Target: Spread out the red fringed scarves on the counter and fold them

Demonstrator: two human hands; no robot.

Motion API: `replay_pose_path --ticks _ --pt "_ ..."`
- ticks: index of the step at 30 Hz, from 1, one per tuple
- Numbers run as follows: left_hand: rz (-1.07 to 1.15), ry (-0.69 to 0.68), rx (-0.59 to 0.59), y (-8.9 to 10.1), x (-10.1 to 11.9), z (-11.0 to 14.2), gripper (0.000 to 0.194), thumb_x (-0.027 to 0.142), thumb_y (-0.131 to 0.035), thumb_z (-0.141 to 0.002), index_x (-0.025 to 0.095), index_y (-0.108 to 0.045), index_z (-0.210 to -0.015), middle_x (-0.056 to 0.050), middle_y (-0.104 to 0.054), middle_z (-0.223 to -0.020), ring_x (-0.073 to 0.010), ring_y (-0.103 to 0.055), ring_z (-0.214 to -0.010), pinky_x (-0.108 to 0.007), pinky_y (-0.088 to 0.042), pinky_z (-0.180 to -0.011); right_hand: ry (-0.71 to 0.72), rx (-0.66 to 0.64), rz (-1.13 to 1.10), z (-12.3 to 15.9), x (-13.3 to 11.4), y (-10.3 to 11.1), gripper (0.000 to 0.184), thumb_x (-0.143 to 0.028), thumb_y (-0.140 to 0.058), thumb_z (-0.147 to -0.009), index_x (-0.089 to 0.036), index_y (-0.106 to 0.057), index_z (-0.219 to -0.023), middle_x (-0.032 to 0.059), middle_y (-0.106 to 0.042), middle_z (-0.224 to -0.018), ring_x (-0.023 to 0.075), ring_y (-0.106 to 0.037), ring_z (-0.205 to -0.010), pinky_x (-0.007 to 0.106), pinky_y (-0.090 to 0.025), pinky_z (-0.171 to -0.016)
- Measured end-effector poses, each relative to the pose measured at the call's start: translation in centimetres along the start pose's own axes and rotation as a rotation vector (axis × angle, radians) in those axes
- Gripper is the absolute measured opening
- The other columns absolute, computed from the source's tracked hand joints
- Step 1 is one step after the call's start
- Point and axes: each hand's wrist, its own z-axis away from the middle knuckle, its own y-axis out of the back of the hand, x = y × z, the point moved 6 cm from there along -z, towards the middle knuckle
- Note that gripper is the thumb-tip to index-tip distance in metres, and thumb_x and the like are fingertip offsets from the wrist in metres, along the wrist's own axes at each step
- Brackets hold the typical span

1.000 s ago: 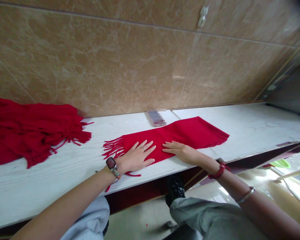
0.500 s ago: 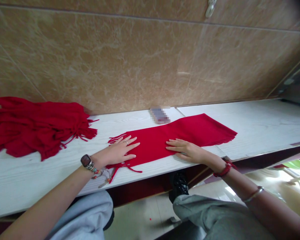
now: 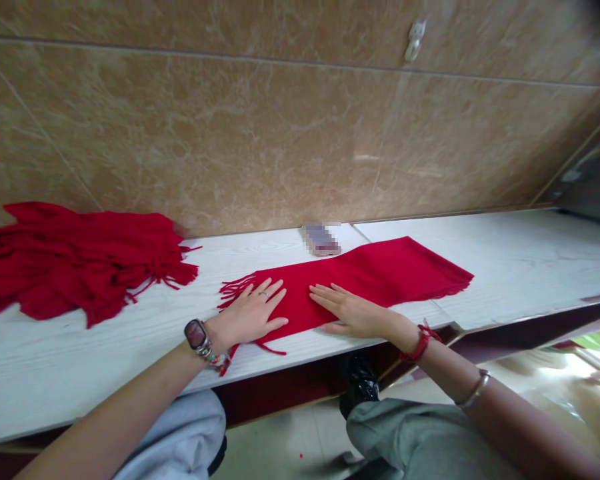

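A red fringed scarf [image 3: 380,270] lies folded into a long strip on the white surface, its fringe at the left end. My left hand [image 3: 250,312] rests flat on the fringed end, fingers spread, covering part of the tassels. On the near middle of the strip lies my right hand [image 3: 355,312], palm down with fingers stretched out. Neither hand grips the cloth. Farther left, apart from both hands, is a rumpled heap of red fringed cloth [image 3: 90,263].
A pixelated phone-like object [image 3: 321,239] lies behind the scarf near the tiled wall [image 3: 260,147]. The white shelf top [image 3: 530,260] runs on to the right. Below its front edge are a dark red recess [image 3: 270,393] and my knees.
My right hand has slid left along the scarf, closer to my left hand. The left hand has shifted slightly right. The camera view has tilted up a little.
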Motion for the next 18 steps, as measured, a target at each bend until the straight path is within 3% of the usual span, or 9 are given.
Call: replay_pose_path --ticks 4,8,11,15,18 --pt "0.106 0.082 -0.170 -1.4 -2.1 0.5 0.078 0.064 -0.032 -0.080 0.017 -0.017 -0.140 -0.012 -0.009 -0.146 -0.0291 -0.006 -0.133 -0.048 -0.017 -0.103 0.003 -0.065 -0.031 -0.3 -0.7 -0.1 0.070 -0.057 -0.034 -0.084 -0.014 -0.024 -0.138 0.0117 -0.023 -0.143 0.0253 -0.013 -0.132 0.049 -0.015 -0.106" --pt "0.114 0.149 -0.167 -1.4 -3.7 0.9 0.072 0.060 -0.031 -0.083 0.019 -0.015 -0.140 -0.011 -0.005 -0.147 -0.0277 -0.002 -0.134 -0.051 -0.012 -0.103 -0.016 -0.010 -0.015 -1.2 -1.2 0.2 0.064 -0.054 -0.028 -0.087 -0.019 -0.018 -0.140 0.0090 -0.017 -0.145 0.0249 -0.006 -0.133 0.053 -0.015 -0.104" --pt "0.099 0.222 -0.161 -1.4 -4.7 1.1 0.068 0.059 -0.031 -0.084 0.023 -0.017 -0.139 -0.010 -0.006 -0.147 -0.0292 -0.003 -0.134 -0.054 -0.012 -0.102 -0.039 0.000 0.003 -2.1 -1.5 -0.2 0.060 -0.052 -0.027 -0.089 -0.021 -0.020 -0.139 0.0089 -0.018 -0.145 0.0266 -0.009 -0.133 0.054 -0.018 -0.103" --pt "0.110 0.226 -0.196 -1.4 -4.8 1.2 0.071 0.062 -0.033 -0.082 0.024 -0.016 -0.140 -0.010 -0.005 -0.147 -0.0302 -0.003 -0.133 -0.053 -0.012 -0.102 -0.057 -0.049 0.018 -2.9 -1.8 -0.7 0.058 -0.052 -0.026 -0.089 -0.022 -0.024 -0.138 0.0088 -0.023 -0.144 0.0294 -0.017 -0.131 0.057 -0.021 -0.101" --pt "0.113 0.228 -0.200 -1.1 -4.7 1.0 0.070 0.061 -0.032 -0.082 0.023 -0.016 -0.140 -0.010 -0.004 -0.147 -0.0308 -0.003 -0.133 -0.054 -0.013 -0.102 -0.081 0.000 0.037 -3.6 -1.8 0.0 0.056 -0.049 -0.025 -0.090 -0.022 -0.022 -0.139 0.0078 -0.020 -0.145 0.0286 -0.012 -0.132 0.057 -0.020 -0.101"
